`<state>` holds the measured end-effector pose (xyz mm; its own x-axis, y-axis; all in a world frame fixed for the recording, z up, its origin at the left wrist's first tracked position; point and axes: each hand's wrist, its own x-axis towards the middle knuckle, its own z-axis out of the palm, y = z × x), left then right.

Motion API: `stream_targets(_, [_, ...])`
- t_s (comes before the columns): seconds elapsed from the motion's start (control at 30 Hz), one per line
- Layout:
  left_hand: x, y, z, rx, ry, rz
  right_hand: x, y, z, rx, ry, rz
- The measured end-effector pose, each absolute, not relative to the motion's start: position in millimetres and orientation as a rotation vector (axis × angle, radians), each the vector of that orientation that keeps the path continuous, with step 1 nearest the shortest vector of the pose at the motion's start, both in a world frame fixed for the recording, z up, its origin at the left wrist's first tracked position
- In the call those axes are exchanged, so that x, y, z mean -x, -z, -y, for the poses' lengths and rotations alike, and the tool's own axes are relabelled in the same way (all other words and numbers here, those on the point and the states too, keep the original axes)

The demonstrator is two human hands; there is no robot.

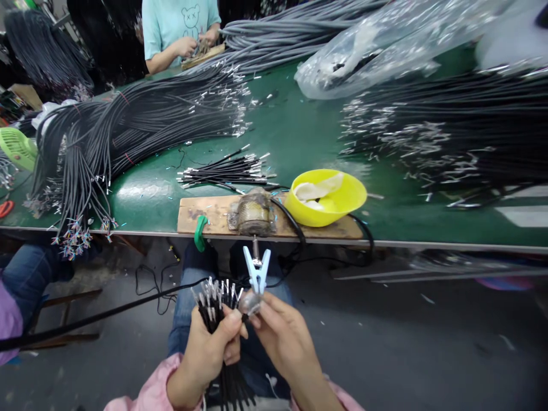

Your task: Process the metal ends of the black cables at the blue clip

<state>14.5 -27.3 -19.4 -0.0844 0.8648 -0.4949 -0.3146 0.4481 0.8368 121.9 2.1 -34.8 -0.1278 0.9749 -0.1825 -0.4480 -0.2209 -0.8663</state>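
My left hand is wrapped round a bundle of short black cables, their silvery stripped ends fanned upward. Beside it, my right hand is closed, its thumb and fingers pinched at a blurred silvery spot by the left thumb tip. What lies in that pinch is too blurred to make out. Directly above the right fingertips is a light blue clothespin, on the metal shaft of a small motor. The motor is mounted on a wooden board at the table's front edge.
A yellow bowl with white material sits on the board, near a green clamp. Behind lie short black cables. Long cable bundles and more cables cover both sides. A plastic bag and a co-worker's hands are farther back.
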Motion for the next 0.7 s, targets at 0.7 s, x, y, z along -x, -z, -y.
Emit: stream_targets(0.7, [-7.1, -4.7, 15.6, -0.884, -1.097, -1.333, -137.3, 20.8, -18.9, 0.757, -1.952, 0.929])
